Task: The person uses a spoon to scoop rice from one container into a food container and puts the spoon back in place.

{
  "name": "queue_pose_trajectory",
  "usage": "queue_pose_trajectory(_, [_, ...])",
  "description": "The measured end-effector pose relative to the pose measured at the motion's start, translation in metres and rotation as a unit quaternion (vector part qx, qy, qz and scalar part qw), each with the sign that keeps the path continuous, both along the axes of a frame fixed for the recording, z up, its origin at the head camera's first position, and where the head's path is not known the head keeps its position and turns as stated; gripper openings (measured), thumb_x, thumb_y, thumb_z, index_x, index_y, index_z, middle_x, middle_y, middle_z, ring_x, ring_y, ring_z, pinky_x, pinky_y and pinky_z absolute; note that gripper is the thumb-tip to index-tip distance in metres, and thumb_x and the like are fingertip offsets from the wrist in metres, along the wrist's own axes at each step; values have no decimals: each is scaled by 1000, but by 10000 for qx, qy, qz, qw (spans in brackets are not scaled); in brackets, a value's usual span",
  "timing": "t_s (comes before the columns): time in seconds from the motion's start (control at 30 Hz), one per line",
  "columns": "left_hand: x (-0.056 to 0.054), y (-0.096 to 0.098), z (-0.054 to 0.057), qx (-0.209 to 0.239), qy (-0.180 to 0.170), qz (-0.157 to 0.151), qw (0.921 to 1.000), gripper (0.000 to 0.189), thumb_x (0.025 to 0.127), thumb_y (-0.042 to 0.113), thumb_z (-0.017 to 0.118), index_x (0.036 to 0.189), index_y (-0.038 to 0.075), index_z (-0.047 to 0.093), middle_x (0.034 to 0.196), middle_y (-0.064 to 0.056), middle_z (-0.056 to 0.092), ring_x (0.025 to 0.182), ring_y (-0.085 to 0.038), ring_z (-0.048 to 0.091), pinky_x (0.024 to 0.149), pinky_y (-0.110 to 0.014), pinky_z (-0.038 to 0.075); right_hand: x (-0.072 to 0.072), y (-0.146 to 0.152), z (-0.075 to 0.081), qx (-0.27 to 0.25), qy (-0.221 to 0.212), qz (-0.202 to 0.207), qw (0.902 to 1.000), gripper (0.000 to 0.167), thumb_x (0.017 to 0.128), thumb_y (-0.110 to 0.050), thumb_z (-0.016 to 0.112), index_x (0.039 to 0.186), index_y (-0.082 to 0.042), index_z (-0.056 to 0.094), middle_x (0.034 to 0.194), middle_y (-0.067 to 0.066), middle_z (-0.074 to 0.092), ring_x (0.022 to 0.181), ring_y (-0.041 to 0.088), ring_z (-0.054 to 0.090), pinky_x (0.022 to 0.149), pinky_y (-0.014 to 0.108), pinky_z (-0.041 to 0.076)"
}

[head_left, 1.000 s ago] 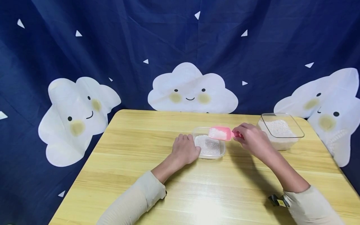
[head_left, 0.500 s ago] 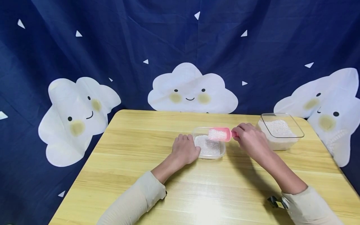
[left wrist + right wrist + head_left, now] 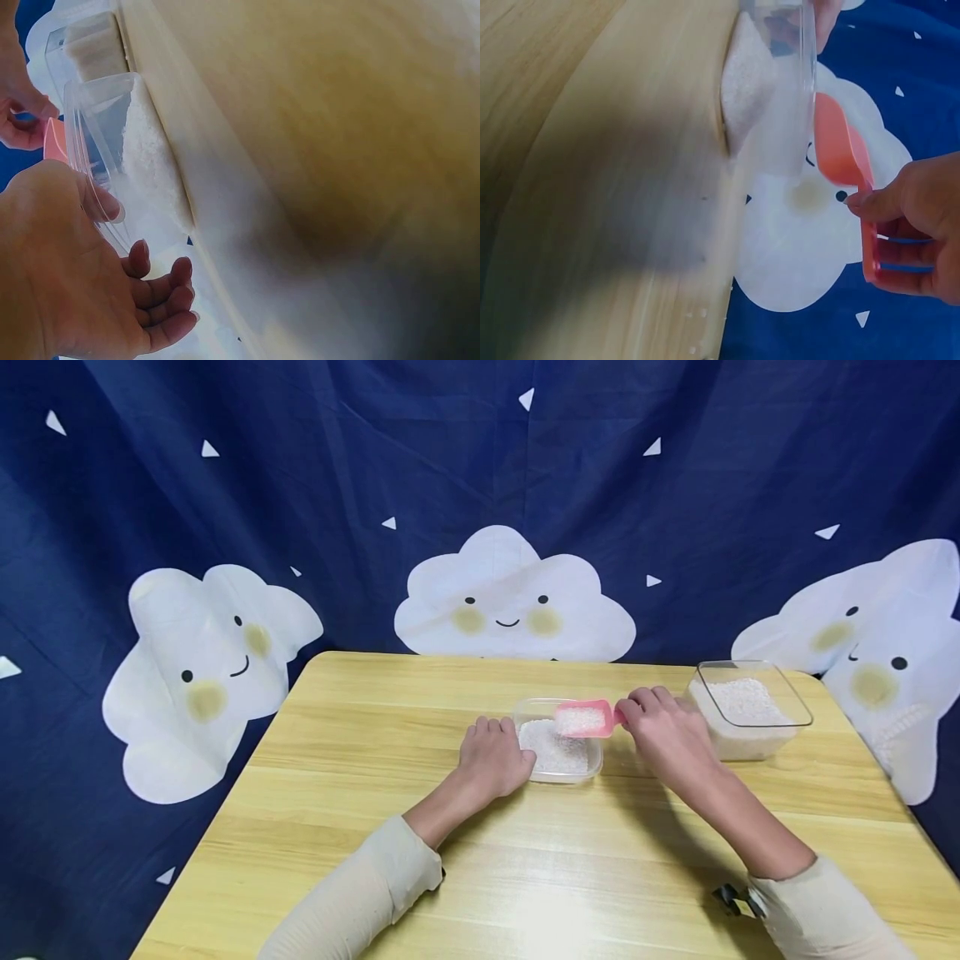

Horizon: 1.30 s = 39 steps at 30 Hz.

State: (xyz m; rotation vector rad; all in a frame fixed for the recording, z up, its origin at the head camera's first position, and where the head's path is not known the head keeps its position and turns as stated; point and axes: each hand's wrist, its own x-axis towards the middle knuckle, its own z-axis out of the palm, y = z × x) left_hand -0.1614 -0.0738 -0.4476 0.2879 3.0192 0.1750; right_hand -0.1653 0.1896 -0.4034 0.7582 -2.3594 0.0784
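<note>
My left hand (image 3: 492, 758) grips the left side of a small clear plastic container (image 3: 564, 777), its thumb (image 3: 105, 204) at the rim and the other fingers curled beside the wall. White rice (image 3: 553, 750) lies heaped inside. A pink scoop (image 3: 840, 150) is in my right hand (image 3: 671, 733), which holds the handle between thumb and fingers. The scoop's bowl carries rice (image 3: 580, 720) and hangs over the container's far right corner, level with or just above the rim.
A larger square clear container (image 3: 750, 742) with more rice stands at the table's back right, close behind my right hand. The wooden table (image 3: 360, 718) ends against a blue curtain (image 3: 345, 468) with cloud prints. A few loose grains (image 3: 697, 313) lie on the tabletop.
The scoop has tipped slightly toward the container, and the rice in it has spread and shrunk a little. My right hand has shifted slightly. The left hand stays where it was.
</note>
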Motion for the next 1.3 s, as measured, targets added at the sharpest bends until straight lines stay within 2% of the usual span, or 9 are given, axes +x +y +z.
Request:
queue_pose_trajectory(0.17, [0, 0, 1, -2, -17, -5, 10000, 40, 98, 41, 41, 106, 3, 51, 99, -11, 56, 93, -26, 45, 87, -36, 41, 0, -2, 0, 87, 279, 32, 9996, 7, 95, -9, 64, 94, -4, 70, 93, 14, 69, 88, 35, 63, 67, 45, 52])
queue_pose_trajectory(0.33, [0, 0, 0, 19, -16, 0, 10000, 40, 98, 42, 42, 105, 3, 51, 99, -11, 56, 93, -26, 45, 87, -36, 40, 0, -5, 3, 181, 673, 69, 9975, 28, 100, -3, 41, 89, -3, 67, 90, 13, 67, 84, 35, 62, 63, 43, 51])
queue_pose_trajectory(0.43, [0, 0, 0, 25, -11, -5, 10000, 41, 98, 43, 42, 106, 3, 51, 99, -11, 56, 93, -26, 45, 87, -36, 40, 1, -6, 4, 269, 856, 71, 9959, 34, 100, -2, 34, 88, -3, 66, 88, 13, 66, 82, 34, 61, 62, 42, 49])
queue_pose_trajectory(0.8, [0, 0, 1, -67, -30, -17, 10000, 42, 99, 44, 41, 107, 3, 51, 101, -12, 58, 95, -27, 47, 89, -37, 41, 5, -9, 9, 758, 1172, 76, 9902, 36, 103, -6, 34, 90, -2, 67, 90, 13, 67, 82, 33, 62, 65, 42, 49])
queue_pose_trajectory(1.1, [0, -1, 1, -19, -52, -31, 10000, 40, 98, 41, 40, 105, 4, 51, 101, -12, 58, 93, -26, 44, 87, -36, 40, 8, -16, 13, 1020, 1433, 372, 9837, 38, 105, 0, 33, 97, 5, 70, 92, 18, 65, 83, 36, 62, 75, 46, 54])
queue_pose_trajectory(1.3, [-1, -1, -1, 6, 11, -33, 10000, 41, 98, 41, 41, 107, 3, 52, 102, -12, 59, 93, -26, 45, 88, -37, 41, 8, -18, 15, 1044, 1719, 701, 9770, 38, 104, 1, 33, 97, 7, 70, 90, 18, 62, 82, 37, 60, 76, 47, 54])
